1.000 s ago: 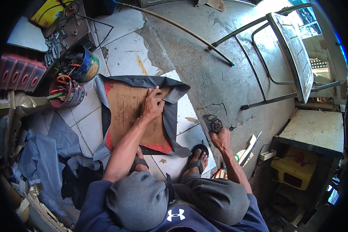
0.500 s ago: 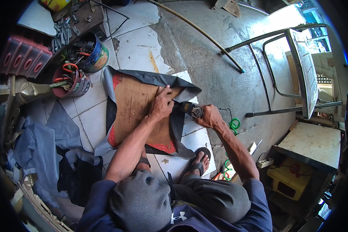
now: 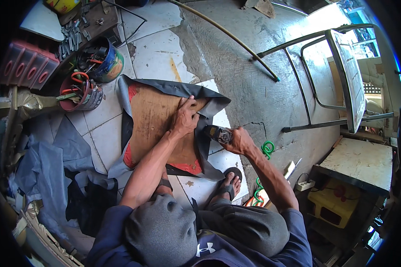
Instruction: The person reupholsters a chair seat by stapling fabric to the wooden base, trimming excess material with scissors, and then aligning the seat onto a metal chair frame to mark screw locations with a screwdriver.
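Note:
A wooden board (image 3: 153, 113) lies on the floor in front of me, with red patches at its corners. Dark grey fabric (image 3: 165, 87) is folded over its edges. My left hand (image 3: 185, 116) rests on the board's right part, its bent fingers pressing the folded fabric near the far right corner. In my right hand (image 3: 241, 141) is a black staple gun (image 3: 217, 133), gripped at the handle. Its nose points left, over the fabric along the board's right edge; whether it touches cannot be made out.
A green coiled hose (image 3: 267, 149) lies right of my right forearm. Tool buckets (image 3: 82, 99) and a red drawer box (image 3: 29, 66) stand at left. Loose grey fabric (image 3: 44, 167) lies near left. A metal-framed chair (image 3: 345, 80) lies far right, beside a low table (image 3: 358, 164).
My right hand has shifted the staple gun slightly nearer to me along the fabric edge. The left hand stays nearly in place on the fabric.

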Available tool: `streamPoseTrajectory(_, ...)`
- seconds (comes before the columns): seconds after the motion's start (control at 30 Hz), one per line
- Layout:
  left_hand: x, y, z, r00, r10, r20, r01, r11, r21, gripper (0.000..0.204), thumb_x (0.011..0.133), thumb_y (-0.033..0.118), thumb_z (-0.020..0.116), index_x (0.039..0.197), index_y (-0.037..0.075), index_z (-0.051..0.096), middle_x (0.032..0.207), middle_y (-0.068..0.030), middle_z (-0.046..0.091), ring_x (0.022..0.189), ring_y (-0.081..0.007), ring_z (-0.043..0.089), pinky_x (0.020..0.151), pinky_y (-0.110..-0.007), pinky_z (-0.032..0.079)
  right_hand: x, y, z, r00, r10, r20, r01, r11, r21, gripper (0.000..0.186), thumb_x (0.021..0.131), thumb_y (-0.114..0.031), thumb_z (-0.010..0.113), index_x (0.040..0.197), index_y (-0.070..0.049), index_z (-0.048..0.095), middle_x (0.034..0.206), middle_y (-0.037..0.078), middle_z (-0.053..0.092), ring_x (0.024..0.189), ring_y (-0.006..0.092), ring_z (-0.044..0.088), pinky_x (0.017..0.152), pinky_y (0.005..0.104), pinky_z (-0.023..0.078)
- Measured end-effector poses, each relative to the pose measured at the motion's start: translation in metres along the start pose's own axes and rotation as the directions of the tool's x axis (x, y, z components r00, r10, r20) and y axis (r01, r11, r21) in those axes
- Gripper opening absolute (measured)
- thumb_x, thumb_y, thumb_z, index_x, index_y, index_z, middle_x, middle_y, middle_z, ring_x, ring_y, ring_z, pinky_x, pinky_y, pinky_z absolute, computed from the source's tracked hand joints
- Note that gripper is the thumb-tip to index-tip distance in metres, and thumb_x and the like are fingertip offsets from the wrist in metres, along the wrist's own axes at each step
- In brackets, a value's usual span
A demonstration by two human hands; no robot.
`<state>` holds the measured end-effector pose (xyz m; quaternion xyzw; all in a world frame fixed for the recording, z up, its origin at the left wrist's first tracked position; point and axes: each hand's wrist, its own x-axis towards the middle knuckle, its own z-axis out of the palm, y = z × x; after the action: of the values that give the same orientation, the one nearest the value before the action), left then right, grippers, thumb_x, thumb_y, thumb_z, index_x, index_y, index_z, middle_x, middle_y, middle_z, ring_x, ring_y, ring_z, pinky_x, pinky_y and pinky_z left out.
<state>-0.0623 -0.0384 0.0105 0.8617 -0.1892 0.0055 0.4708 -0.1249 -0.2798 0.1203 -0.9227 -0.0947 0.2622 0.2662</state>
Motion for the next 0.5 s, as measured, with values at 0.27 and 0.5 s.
streamPoseTrajectory(0.27, -0.017, 0.013, 0.004, 0.999, -0.033, -0.038, 0.033, 0.999, 0.021, 0.029, 0.086, 0.017, 0.072, 0.068, -0.006, 0.068, 0.136, -0.0239, 0.057, 0.143, -0.0433, 0.04, 0.12, -0.05, 0.028, -0.007, 0.009, 0.009, 0.997, -0.034, -0.068, 0.035, 0.999, 0.006, 0.031, 0.073, -0.024, 0.074, 0.095, -0.003, 0.072, 0.076, 0.023, 0.07, 0.07, 0.042, 0.069, 0.068, 0.0474, 0.056)
streamPoseTrajectory(0.5, -0.105, 0.091, -0.009, 0.937, -0.269, 0.225, 0.201, 0.938, 0.283, 0.029, 0.082, 0.025, 0.077, 0.079, -0.004, 0.076, 0.166, -0.0205, 0.024, 0.153, -0.0439, 0.019, 0.122, -0.06, 0.016, -0.041, 0.015, 0.011, 0.994, 0.11, -0.013, -0.109, 0.99, 0.085, 0.035, 0.075, -0.028, 0.074, 0.104, -0.008, 0.075, 0.081, 0.025, 0.07, 0.078, 0.0432, 0.07, 0.073, 0.0497, 0.056)
